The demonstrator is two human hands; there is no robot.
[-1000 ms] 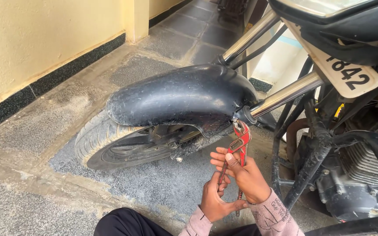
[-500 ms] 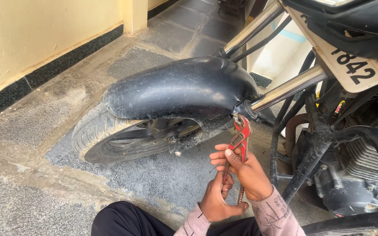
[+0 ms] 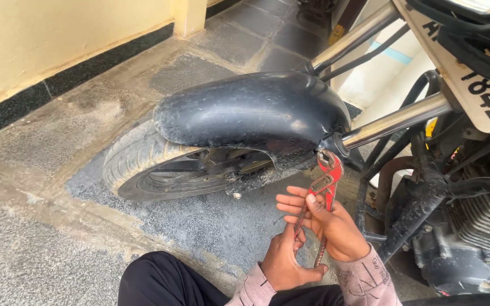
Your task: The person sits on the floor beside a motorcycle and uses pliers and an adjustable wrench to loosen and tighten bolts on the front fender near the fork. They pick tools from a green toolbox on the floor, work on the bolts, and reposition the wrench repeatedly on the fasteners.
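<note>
Nearest the camera: a dark trouser knee [image 3: 165, 280] and two patterned pink sleeves [image 3: 364, 283], the person crouched low beside the motorcycle's front end.

Left hand [image 3: 286, 263] sits lowest, closed around the lower ends of the red water-pump pliers [image 3: 323, 190], thumb pressed across a handle. Right hand [image 3: 331, 222] is above it, fingers wrapped over the upper handles and forefinger laid along the red metal, likely to steady the tool while the lower hand squeezes. Both hands hold the pliers firmly; neither is free.

The pliers stand nearly upright, head up. Their jaws sit at a small fitting where the black front mudguard [image 3: 250, 116] meets the chrome fork tube [image 3: 395, 120]; whether they bite a bolt or only touch it, cannot tell, as the part is too small.

Beyond: the front tyre [image 3: 134, 164] rests on rough grey stone paving [image 3: 58, 164], wheel turned away to the left, which exposes the fork side to the hands. At right, the engine block [image 3: 483, 226] and frame tubes. Further up, a white number plate [image 3: 483, 96] and a second chrome fork tube [image 3: 353, 37]. Far left, a cream wall [image 3: 41, 39] with a black skirting band.
</note>
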